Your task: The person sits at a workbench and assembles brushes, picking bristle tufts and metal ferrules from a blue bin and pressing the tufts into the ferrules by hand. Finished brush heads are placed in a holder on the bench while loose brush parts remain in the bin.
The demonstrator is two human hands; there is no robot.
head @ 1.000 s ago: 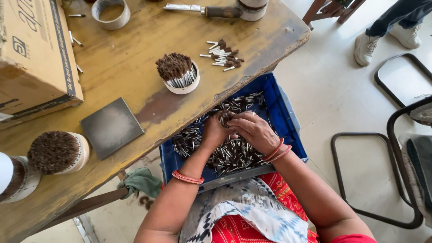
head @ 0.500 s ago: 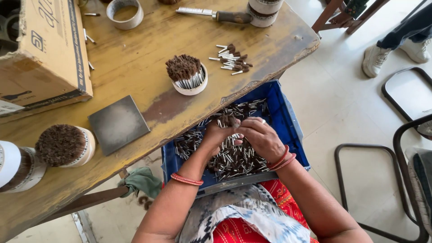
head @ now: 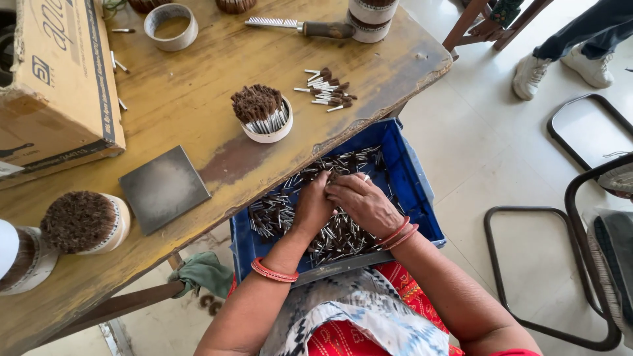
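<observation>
A blue plastic crate (head: 414, 191) rests on my lap, partly under the wooden table (head: 198, 99). It is full of several small brush heads (head: 270, 214) with metal ferrules and dark bristles. My left hand (head: 312, 206) and my right hand (head: 361, 201) are together over the crate's middle, fingers closed on a bunch of these brush heads. What lies between the fingertips is mostly hidden. Both wrists wear red bangles.
On the table stand a white cup of brush heads (head: 262, 113), a loose pile of them (head: 328, 89), a grey square pad (head: 163, 188), a cardboard box (head: 59, 86), a tape roll (head: 171, 26), a comb (head: 300, 26) and bristle bundles (head: 82, 223). Another person's feet (head: 560, 66) and metal frames (head: 554, 277) are right.
The view has shifted slightly. My hands stay in the crate, drawn a little closer together over the brush heads.
</observation>
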